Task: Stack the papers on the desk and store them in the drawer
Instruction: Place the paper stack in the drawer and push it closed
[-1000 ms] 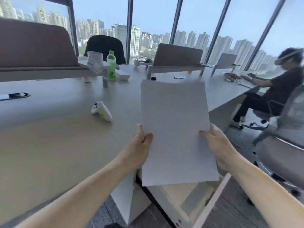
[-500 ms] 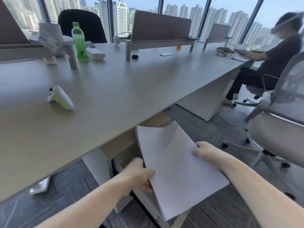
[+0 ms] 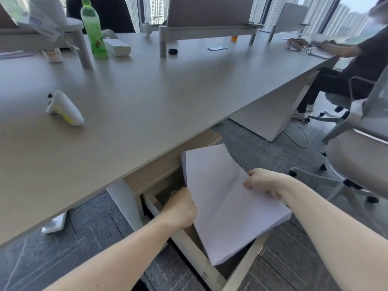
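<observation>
A stack of white papers [image 3: 224, 204] hangs tilted over the open drawer [image 3: 191, 242] under the desk [image 3: 147, 97]. My left hand [image 3: 180, 208] grips the stack's left edge, inside the drawer's opening. My right hand [image 3: 264, 183] holds the right edge, and the top sheet creases under its fingers. The stack's near corner sits low between the drawer's side rails. The drawer's inside is mostly hidden by the papers.
On the desk lie a white controller [image 3: 63, 108], a green bottle [image 3: 93, 28], a white box [image 3: 116, 46] and low dividers. A grey office chair [image 3: 357, 154] stands close on the right. Another person [image 3: 344, 66] sits at the desk's far right end.
The papers came down from above the desk to the open drawer below its edge. Both hands kept their hold, and the view has tilted downward.
</observation>
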Demonstrator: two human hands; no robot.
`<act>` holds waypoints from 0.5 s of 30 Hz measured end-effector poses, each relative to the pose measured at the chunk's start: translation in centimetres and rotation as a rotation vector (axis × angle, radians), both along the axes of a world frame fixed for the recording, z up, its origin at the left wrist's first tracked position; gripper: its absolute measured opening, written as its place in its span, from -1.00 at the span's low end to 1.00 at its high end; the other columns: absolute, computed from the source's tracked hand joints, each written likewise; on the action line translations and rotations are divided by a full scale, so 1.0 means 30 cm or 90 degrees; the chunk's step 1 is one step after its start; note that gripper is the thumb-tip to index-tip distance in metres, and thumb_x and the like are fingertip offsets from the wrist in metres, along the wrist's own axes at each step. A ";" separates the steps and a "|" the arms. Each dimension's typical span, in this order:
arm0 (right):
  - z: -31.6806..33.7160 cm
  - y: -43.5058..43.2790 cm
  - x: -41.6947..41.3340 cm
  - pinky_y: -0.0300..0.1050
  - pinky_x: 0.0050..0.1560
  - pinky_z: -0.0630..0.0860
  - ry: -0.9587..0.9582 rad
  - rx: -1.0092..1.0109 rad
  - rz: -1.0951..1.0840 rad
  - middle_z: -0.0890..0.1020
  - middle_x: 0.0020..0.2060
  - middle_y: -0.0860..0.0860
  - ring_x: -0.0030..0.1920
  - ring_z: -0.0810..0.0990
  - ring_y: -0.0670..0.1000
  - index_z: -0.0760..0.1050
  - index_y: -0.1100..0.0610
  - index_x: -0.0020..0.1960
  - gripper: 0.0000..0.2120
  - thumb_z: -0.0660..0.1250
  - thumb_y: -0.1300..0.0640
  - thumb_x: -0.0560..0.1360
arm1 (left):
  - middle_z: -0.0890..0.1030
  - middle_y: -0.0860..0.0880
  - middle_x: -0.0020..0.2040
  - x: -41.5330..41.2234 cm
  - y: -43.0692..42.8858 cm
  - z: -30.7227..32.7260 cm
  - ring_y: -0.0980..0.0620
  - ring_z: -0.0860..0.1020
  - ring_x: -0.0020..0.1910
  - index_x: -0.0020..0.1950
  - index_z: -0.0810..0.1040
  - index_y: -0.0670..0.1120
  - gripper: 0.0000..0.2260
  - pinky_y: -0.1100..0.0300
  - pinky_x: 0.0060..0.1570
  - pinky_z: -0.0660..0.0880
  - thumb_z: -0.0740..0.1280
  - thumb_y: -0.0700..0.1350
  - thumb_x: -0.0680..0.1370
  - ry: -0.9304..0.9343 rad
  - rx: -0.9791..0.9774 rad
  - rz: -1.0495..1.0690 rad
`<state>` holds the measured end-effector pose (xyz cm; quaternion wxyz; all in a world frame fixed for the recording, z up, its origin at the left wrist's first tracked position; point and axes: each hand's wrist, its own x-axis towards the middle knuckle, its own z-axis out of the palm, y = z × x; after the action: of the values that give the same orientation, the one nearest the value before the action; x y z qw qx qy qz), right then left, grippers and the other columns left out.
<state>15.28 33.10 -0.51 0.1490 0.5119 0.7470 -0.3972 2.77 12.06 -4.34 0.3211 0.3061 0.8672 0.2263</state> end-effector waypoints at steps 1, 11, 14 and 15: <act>0.000 0.001 0.001 0.11 -0.08 0.70 -0.008 0.028 0.020 0.72 -0.02 0.21 -0.08 0.74 0.24 0.57 0.27 0.15 -0.70 0.26 0.25 0.45 | 0.65 -0.21 0.18 0.004 -0.006 -0.004 -0.15 0.65 0.04 0.12 0.51 -0.27 -0.83 0.14 -0.06 0.56 0.22 -0.20 0.64 0.042 -0.029 -0.037; -0.150 -0.068 -0.146 -0.18 -0.23 0.47 -0.103 0.229 0.230 0.60 0.02 0.12 0.03 0.65 0.16 0.48 0.18 0.06 -0.83 0.25 0.16 0.49 | 0.71 -0.05 0.03 0.018 -0.108 -0.029 -0.09 0.59 0.12 0.03 0.58 -0.03 -0.83 -0.02 0.29 0.24 0.27 0.03 0.61 0.372 -0.163 -0.205; -0.249 -0.080 -0.182 -0.02 0.17 0.54 -0.099 0.207 0.190 0.53 0.34 0.17 0.32 0.56 0.21 0.39 0.24 0.40 -0.53 0.25 0.08 0.54 | 0.70 -0.08 0.06 -0.024 -0.128 -0.006 -0.12 0.57 0.18 0.05 0.59 -0.06 -0.75 -0.03 0.32 0.30 0.26 0.09 0.63 0.410 -0.153 -0.216; -0.262 -0.083 -0.190 -0.01 0.26 0.50 -0.089 0.195 0.168 0.49 0.40 0.17 0.38 0.52 0.21 0.33 0.24 0.47 -0.48 0.24 0.07 0.56 | 0.69 -0.09 0.08 -0.041 -0.135 -0.004 -0.13 0.57 0.19 0.07 0.58 -0.07 -0.75 -0.02 0.29 0.32 0.26 0.09 0.63 0.406 -0.139 -0.218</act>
<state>9.59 30.60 -8.37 0.1719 0.4528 0.8468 -0.2197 1.53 8.02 -4.47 0.0986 0.4659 0.8788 -0.0312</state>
